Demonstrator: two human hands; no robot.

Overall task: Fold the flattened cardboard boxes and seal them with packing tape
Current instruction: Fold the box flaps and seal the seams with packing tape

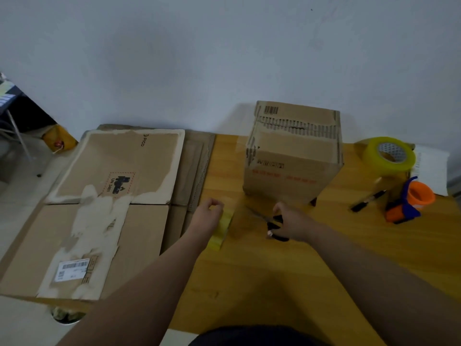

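Observation:
A folded cardboard box (294,156) stands upright on the wooden table (274,270), with clear tape running from its front face toward me. My left hand (208,216) grips a yellowish tape roll (222,228) just left of the box's front. My right hand (291,222) holds black-handled scissors (275,227), blades pointing left at the stretched tape. Flattened cardboard boxes (99,213) lie stacked on the left.
A second, larger yellow tape roll (389,156) sits at the back right. An orange and blue tape dispenser (409,201) and a black marker (368,201) lie to the right. White paper (431,171) lies behind them. A wall stands close behind the table.

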